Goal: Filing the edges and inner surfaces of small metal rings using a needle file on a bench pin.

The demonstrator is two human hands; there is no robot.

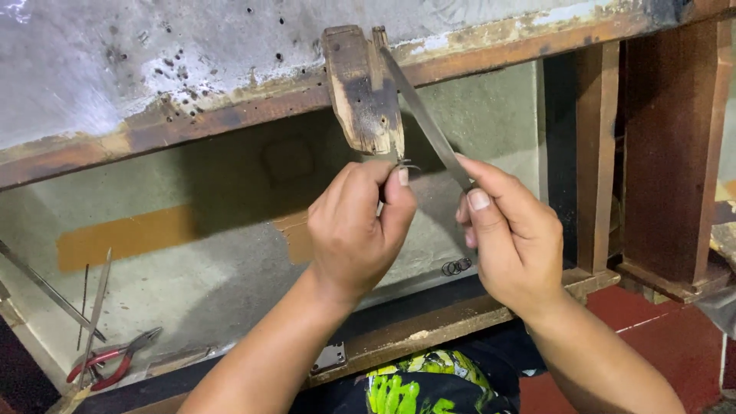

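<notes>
Below wooden peg (362, 88) | left hand (356, 230) pinches half-hidden ring (407, 165) | right hand (510, 230) grips file (424, 115)

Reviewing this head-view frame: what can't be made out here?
- Small wire ring at the left hand: mostly covered by thumb and fingers.
- Flat metal file: its lower end is hidden inside the right hand.
- Small rings in the tray: too small to count.
- Red-handled pliers: jaws blurred, dim.

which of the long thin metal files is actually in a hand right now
The flat file pinched in the right hand, slanting up beside the wooden peg. The other files lie untouched in the tray's bottom left, near the red-handled pliers.
</notes>
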